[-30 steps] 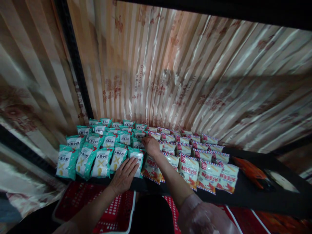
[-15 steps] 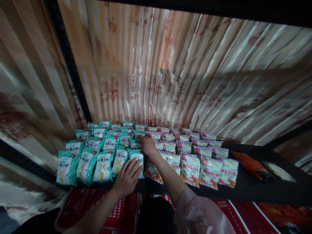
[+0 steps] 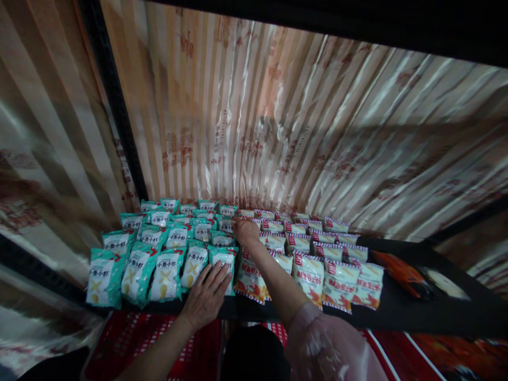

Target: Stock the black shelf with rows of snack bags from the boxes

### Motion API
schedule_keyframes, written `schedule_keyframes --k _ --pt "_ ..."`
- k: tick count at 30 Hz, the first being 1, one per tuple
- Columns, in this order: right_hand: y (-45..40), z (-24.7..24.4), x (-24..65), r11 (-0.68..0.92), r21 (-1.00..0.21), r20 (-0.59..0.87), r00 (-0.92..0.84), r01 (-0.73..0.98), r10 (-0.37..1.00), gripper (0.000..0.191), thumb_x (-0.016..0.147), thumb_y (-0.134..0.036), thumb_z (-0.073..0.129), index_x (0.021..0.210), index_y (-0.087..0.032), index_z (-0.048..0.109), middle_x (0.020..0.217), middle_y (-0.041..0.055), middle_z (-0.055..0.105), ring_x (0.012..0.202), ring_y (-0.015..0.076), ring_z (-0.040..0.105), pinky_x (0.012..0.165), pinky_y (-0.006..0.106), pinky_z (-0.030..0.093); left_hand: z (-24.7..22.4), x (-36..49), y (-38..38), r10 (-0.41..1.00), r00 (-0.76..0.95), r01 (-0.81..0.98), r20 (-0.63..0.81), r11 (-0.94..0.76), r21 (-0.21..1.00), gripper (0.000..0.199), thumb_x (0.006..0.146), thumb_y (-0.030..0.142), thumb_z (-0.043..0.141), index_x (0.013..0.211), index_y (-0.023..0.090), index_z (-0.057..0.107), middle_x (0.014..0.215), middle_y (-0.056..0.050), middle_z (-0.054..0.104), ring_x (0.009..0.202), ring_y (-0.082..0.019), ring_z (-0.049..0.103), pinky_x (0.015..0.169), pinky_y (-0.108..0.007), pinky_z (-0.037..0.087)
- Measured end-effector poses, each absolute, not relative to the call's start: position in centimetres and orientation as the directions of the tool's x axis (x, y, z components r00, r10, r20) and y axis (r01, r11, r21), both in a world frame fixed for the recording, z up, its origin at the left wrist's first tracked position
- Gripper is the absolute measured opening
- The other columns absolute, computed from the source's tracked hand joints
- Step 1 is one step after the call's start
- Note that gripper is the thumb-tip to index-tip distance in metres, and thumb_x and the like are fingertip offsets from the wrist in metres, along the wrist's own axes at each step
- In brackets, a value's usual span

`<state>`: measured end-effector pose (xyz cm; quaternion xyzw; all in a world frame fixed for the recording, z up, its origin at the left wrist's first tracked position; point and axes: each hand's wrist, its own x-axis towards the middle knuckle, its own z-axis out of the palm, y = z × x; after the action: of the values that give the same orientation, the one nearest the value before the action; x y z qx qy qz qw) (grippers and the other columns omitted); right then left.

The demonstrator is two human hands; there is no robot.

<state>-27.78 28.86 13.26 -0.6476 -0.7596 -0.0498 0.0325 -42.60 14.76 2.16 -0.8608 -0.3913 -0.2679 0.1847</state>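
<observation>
– Teal packets (image 3: pixel 165 275), where do they sit?
– In rows on the left part of the black shelf (image 3: pixel 448 312), just beside the striped-edge packets (image 3: pixel 307 275).
– And the left hand (image 3: pixel 207 296)?
– Flat on the front teal packet nearest the striped ones, fingers slightly spread.
– What about the right hand (image 3: pixel 246 231)?
– Farther back, where the two groups meet, its fingers bent against or close to a teal packet. It's dim there, so I can't tell whether they pinch it.
– Below?
– A red basket (image 3: pixel 159 338), under the shelf's front edge.
</observation>
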Motion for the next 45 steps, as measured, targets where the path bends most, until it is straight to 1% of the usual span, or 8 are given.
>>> schedule_keyframes --k 9,13,19,28,32,35,39,45 --pt "29.2 12.6 -27.9 0.200 0.021 0.001 -0.200 0.980 0.980 0.045 0.090 -0.044 0.031 0.124 -0.020 0.049 0.102 0.0120 0.068 0.108 0.0256 0.054 0.088 0.037 0.035 2.4 -42.6 14.7 0.585 0.565 0.775 0.582 -0.618 -0.133 0.049 0.085 0.021 0.043 0.134 0.019 0.038 0.145 -0.006 0.031 0.134 -0.023 0.023 0.110 -0.041 0.018" --pt "29.5 12.3 -27.9 0.194 -0.067 -0.015 -0.195 0.979 0.981 0.047 0.090 -0.043 0.031 0.130 -0.020 0.043 0.108 0.0114 0.066 0.110 0.0250 0.054 0.089 0.037 0.036 2.3 -42.6 14.7 0.585 0.560 0.779 0.587 -0.613 -0.132 0.049 0.085 0.023 0.043 0.134 0.019 0.038 0.145 -0.006 0.030 0.135 -0.024 0.022 0.110 -0.042 0.018" --pt "29.9 11.8 -27.8 0.215 -0.094 -0.012 -0.217 0.972 0.976 0.048 0.090 -0.040 0.033 0.133 -0.021 0.039 0.114 0.0102 0.063 0.112 0.0241 0.053 0.089 0.034 0.037 2.0 -42.5 14.8 0.586 0.565 0.775 0.581 -0.619 -0.129 0.050 0.086 0.026 0.044 0.135 0.018 0.036 0.146 -0.005 0.027 0.135 -0.024 0.021 0.110 -0.042 0.018" --pt "29.7 12.1 -27.5 0.269 -0.069 0.006 -0.270 0.961 0.963 0.045 0.088 -0.037 0.038 0.131 -0.023 0.043 0.111 0.0089 0.065 0.107 0.0220 0.056 0.089 0.032 0.038 2.1 -42.5 14.8 0.585 0.557 0.781 0.590 -0.611 -0.133 0.050 0.086 0.028 0.045 0.135 0.020 0.036 0.147 -0.005 0.027 0.134 -0.023 0.022 0.111 -0.041 0.016" --pt "30.0 12.9 -27.4 0.224 0.019 0.121 -0.225 0.974 0.967 0.039 0.090 -0.042 0.032 0.117 -0.025 0.056 0.095 0.0095 0.069 0.097 0.0243 0.060 0.085 0.036 0.039 2.4 -42.6 14.8 0.580 0.562 0.780 0.590 -0.609 -0.145 0.050 0.086 0.028 0.045 0.134 0.020 0.037 0.146 -0.005 0.028 0.134 -0.023 0.022 0.111 -0.040 0.016" --pt "31.1 13.5 -27.2 0.188 0.013 0.203 -0.187 0.982 0.961 0.042 0.093 -0.041 0.026 0.111 -0.024 0.059 0.104 0.0101 0.067 0.105 0.0245 0.055 0.090 0.037 0.036 2.4 -42.5 14.8 0.575 0.562 0.782 0.595 -0.604 -0.155 0.049 0.086 0.028 0.045 0.134 0.020 0.039 0.147 -0.004 0.027 0.135 -0.024 0.022 0.111 -0.040 0.015" --pt "33.1 13.7 -27.2 0.180 -0.024 0.122 -0.175 0.983 0.977 0.046 0.093 -0.043 0.022 0.121 -0.021 0.052 0.110 0.0103 0.065 0.109 0.0229 0.054 0.091 0.035 0.036 2.3 -42.4 14.9 0.569 0.562 0.784 0.600 -0.597 -0.168 0.048 0.086 0.029 0.045 0.133 0.020 0.040 0.147 -0.003 0.027 0.135 -0.023 0.021 0.112 -0.040 0.011" --pt "34.9 12.7 -27.8 0.151 -0.027 0.030 -0.150 0.988 0.988 0.054 0.092 -0.051 0.017 0.124 -0.020 0.047 0.109 0.0144 0.064 0.108 0.0253 0.056 0.088 0.040 0.037 2.4 -42.3 15.0 0.566 0.560 0.790 0.605 -0.585 -0.184 0.045 0.087 0.030 0.044 0.131 0.022 0.042 0.147 -0.002 0.027 0.135 -0.022 0.022 0.112 -0.041 0.008"
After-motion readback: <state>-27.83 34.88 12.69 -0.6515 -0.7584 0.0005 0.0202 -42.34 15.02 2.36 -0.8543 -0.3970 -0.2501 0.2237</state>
